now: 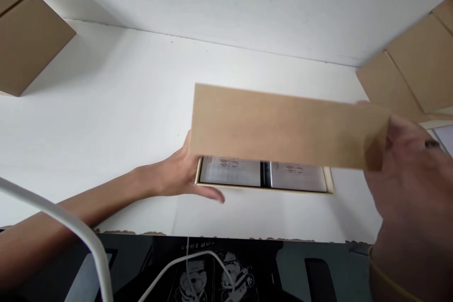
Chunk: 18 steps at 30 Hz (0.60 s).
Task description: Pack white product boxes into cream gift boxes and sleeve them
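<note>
A long brown cardboard box lid (pixel 286 127) is raised at a tilt above an open box (pixel 265 189). My right hand (pixel 414 170), blurred, is closed on the lid's right end. Around the left end of the open box is my left hand (pixel 179 170), thumb stretched along the front edge and its other fingers partly hidden behind the lid. Inside the box lie two silver-white packs, a left pack (pixel 244 173) and a right pack (pixel 297 178), with printed characters and a dark gap between them. The lid covers the box's rear part from view.
Brown boxes (pixel 42 42) stand at the far left of the white table (pixel 106 113), and more brown boxes (pixel 406 75) at the far right. A white wall (pixel 230 4) rises behind. White cables (pixel 88 236) cross the lower left, near the table's worn front edge.
</note>
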Each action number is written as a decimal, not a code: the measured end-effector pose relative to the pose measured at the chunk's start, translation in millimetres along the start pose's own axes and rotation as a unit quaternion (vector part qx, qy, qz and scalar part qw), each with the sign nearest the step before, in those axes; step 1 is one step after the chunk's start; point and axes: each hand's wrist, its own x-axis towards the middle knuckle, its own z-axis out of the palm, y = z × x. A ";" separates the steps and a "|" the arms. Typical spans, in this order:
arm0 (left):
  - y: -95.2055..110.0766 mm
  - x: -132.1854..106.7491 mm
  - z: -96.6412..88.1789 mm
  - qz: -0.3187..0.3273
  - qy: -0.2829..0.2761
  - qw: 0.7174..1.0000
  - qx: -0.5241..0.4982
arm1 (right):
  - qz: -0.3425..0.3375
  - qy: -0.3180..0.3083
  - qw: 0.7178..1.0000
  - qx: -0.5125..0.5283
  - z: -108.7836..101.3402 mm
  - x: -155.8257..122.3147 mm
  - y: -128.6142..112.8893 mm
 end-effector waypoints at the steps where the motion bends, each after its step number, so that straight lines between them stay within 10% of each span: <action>1: 2.6 0.1 -0.6 0.003 -0.002 1.000 0.012 | 0.017 0.012 0.999 0.029 3.9 9.8 -0.9; 11: 3.6 7.9 5.5 0.061 0.086 0.992 0.068 | 0.053 0.020 0.988 0.141 38.3 53.2 23.0; 18: 5.8 7.1 7.6 0.069 0.088 0.991 0.075 | 0.089 0.015 0.996 -0.015 43.0 67.6 18.4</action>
